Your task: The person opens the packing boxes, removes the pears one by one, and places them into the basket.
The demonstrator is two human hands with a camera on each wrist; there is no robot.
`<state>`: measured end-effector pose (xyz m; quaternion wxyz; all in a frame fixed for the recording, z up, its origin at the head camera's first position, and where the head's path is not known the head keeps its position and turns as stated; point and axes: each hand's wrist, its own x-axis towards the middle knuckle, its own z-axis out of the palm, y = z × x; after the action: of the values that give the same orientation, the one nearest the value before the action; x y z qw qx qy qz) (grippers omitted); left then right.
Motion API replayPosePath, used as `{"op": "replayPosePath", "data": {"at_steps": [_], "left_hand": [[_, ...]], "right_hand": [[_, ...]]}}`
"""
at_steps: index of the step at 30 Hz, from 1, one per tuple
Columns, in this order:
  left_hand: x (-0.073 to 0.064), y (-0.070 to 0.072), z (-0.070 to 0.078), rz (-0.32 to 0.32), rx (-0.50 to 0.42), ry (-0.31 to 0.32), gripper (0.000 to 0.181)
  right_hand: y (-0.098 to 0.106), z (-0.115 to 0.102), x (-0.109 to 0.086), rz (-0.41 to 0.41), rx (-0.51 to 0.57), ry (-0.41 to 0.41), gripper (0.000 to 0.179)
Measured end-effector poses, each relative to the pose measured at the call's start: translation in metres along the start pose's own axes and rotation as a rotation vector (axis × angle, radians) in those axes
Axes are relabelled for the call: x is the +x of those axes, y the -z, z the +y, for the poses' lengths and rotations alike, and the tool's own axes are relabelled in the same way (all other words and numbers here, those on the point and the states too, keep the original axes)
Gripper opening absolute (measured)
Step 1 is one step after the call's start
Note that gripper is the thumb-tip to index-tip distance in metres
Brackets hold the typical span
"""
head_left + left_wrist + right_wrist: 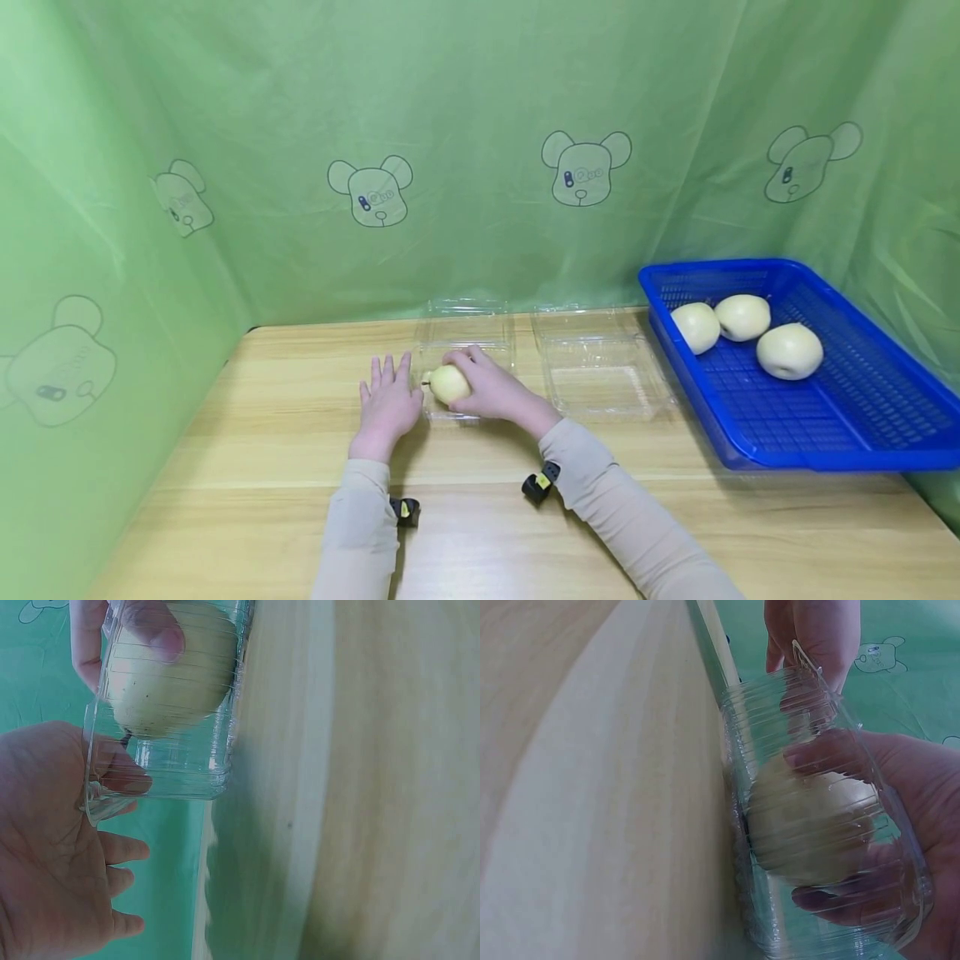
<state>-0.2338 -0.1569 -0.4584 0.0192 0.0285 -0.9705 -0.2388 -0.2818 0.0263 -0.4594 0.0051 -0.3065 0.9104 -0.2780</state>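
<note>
In the head view, my right hand grips a pale yellow pear with its stem to the left. The pear sits inside a clear plastic clamshell box, low between its walls. Thumb and fingers of the right hand reach over the rim around the fruit. At the box's left end is my left hand, fingers spread and straight. Its thumb shows through the clear wall at the corner, touching the box. The box's lid stands folded back toward the curtain.
A second clear clamshell box lies opened to the right. Beyond it stands a blue plastic basket with three pears inside. Green curtain printed with bear heads encloses the back and sides of the wooden table.
</note>
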Motion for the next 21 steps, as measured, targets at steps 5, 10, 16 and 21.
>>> {"op": "replayPosePath", "data": {"at_steps": [5,10,16,21], "left_hand": [[-0.0001,0.0004,0.0007,-0.003,-0.002,0.004,0.065],[-0.0004,0.0002,0.0008,-0.003,0.003,0.005,0.065],[-0.0014,0.0007,0.0012,0.0,-0.002,0.0,0.065],[-0.0022,0.002,0.0025,0.0,-0.007,-0.002,0.065]], "right_hand": [[-0.0002,0.0012,-0.0001,0.009,-0.013,-0.001,0.067],[-0.0006,0.0018,-0.0005,0.02,-0.029,0.006,0.067],[-0.0008,0.0022,-0.0005,0.039,-0.033,0.004,0.067],[-0.0014,0.0032,0.0002,0.058,-0.032,0.009,0.067]]}}
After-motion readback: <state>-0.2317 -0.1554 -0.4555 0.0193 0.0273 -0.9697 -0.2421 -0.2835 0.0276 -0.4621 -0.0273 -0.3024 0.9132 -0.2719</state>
